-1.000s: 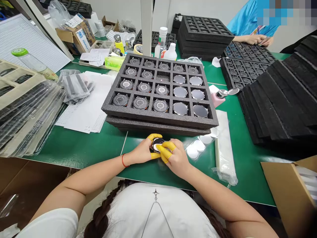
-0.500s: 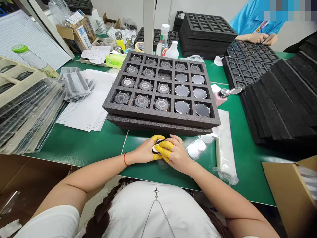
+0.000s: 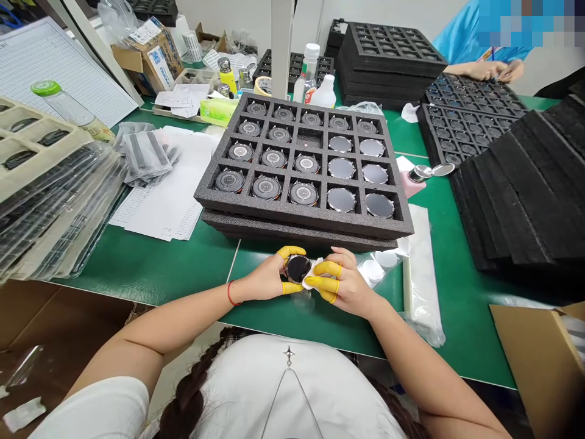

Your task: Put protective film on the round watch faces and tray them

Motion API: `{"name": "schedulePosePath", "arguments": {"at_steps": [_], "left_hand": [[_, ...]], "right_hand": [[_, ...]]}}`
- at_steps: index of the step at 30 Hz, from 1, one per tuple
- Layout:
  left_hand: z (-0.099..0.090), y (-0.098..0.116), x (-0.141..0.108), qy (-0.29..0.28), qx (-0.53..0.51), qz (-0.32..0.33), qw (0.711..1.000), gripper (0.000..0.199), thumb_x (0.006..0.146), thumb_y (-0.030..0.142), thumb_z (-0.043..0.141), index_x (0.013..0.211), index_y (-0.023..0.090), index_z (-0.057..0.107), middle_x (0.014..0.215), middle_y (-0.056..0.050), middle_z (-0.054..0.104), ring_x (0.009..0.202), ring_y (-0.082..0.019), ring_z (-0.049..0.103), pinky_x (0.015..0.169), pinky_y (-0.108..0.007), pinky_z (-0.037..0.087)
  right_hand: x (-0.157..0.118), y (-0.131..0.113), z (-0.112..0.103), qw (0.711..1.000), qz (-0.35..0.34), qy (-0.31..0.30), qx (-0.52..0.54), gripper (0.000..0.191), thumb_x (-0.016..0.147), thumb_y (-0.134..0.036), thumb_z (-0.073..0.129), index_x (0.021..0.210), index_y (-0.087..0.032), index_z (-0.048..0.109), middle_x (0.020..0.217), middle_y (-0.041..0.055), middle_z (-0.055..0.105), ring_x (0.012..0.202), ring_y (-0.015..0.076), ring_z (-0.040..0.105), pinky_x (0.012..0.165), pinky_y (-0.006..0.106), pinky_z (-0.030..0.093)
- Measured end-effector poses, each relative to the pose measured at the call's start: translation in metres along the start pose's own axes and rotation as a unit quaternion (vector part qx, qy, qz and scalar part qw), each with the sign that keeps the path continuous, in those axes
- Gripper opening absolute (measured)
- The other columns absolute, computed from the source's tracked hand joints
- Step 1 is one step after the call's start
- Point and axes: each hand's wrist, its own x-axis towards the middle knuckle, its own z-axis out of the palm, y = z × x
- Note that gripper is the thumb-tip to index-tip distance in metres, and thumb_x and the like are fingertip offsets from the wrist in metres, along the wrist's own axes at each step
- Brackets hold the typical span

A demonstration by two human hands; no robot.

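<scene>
Between the yellow-covered thumb and fingers of my left hand (image 3: 269, 275) is a round watch case (image 3: 298, 268), its dark glass face turned up. My right hand (image 3: 348, 285), also with yellow finger cots, pinches a white wiping cloth (image 3: 312, 275) at the watch's right edge. Just beyond my hands stands a black foam tray (image 3: 297, 210) on a stack of others. Watch cases sit in its compartments, some showing their backs and others, on the right, their glass. One compartment (image 3: 311, 139) in the second row from the back holds no watch.
White round pads in a clear bag (image 3: 372, 271) and a long plastic-wrapped pack (image 3: 417, 268) lie to the right. Beyond them are a pump bottle (image 3: 414, 182) and stacked black foam (image 3: 525, 195). Plastic trays (image 3: 59, 207) are piled left. A co-worker's hands (image 3: 500, 71) are at the back right.
My right hand has moved right with the cloth, off the middle of the watch, and the dark glass now shows. My left hand keeps its hold. The whole view has shifted slightly.
</scene>
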Motion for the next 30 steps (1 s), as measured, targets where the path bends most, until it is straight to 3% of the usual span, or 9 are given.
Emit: {"name": "schedulePosePath", "arguments": {"at_steps": [3, 10, 15, 21, 30], "left_hand": [[0.000, 0.002, -0.001, 0.003, -0.006, -0.005, 1.000, 0.063, 0.068, 0.020, 0.077, 0.123, 0.021, 0.045, 0.103, -0.004, 0.061, 0.086, -0.016, 0.063, 0.078, -0.030, 0.053], [0.000, 0.009, -0.003, 0.006, 0.005, -0.001, 1.000, 0.061, 0.068, 0.019, 0.076, 0.121, 0.021, 0.046, 0.108, -0.005, 0.060, 0.091, -0.017, 0.063, 0.082, -0.030, 0.052], [0.002, 0.003, -0.002, -0.002, 0.024, -0.004, 1.000, 0.063, 0.068, 0.021, 0.077, 0.124, 0.022, 0.047, 0.107, -0.004, 0.060, 0.086, -0.016, 0.062, 0.078, -0.031, 0.053], [0.001, -0.001, 0.000, 0.024, 0.025, -0.005, 0.999, 0.064, 0.067, 0.021, 0.078, 0.123, 0.022, 0.046, 0.111, -0.005, 0.060, 0.091, -0.018, 0.063, 0.082, -0.032, 0.054], [-0.001, 0.000, 0.002, 0.065, 0.022, 0.008, 0.998, 0.062, 0.068, 0.024, 0.077, 0.122, 0.021, 0.047, 0.114, -0.007, 0.061, 0.096, -0.019, 0.065, 0.085, -0.033, 0.054]], "right_hand": [[-0.003, 0.005, -0.004, 1.000, 0.018, -0.001, -0.010, 0.028, 0.085, -0.015, 0.059, 0.106, -0.032, 0.067, 0.091, -0.0002, 0.067, 0.094, 0.0194, 0.050, 0.101, 0.046, 0.035], [0.005, -0.004, -0.002, 0.982, 0.144, 0.123, 0.021, 0.031, 0.085, -0.007, 0.055, 0.103, -0.029, 0.067, 0.083, 0.0030, 0.060, 0.083, 0.0189, 0.052, 0.075, 0.037, 0.047], [0.012, -0.011, 0.009, 0.988, 0.120, 0.091, -0.011, 0.038, 0.085, -0.005, 0.056, 0.113, -0.030, 0.065, 0.088, 0.0050, 0.061, 0.087, 0.0207, 0.049, 0.074, 0.037, 0.047], [0.004, -0.011, 0.014, 0.989, 0.106, 0.069, -0.072, 0.032, 0.086, -0.008, 0.055, 0.109, -0.027, 0.066, 0.089, 0.0052, 0.063, 0.088, 0.0213, 0.049, 0.074, 0.037, 0.047], [0.002, -0.020, 0.016, 0.993, 0.094, 0.062, -0.047, 0.037, 0.086, -0.009, 0.055, 0.118, -0.026, 0.063, 0.090, 0.0066, 0.063, 0.090, 0.0227, 0.050, 0.077, 0.040, 0.049]]}}
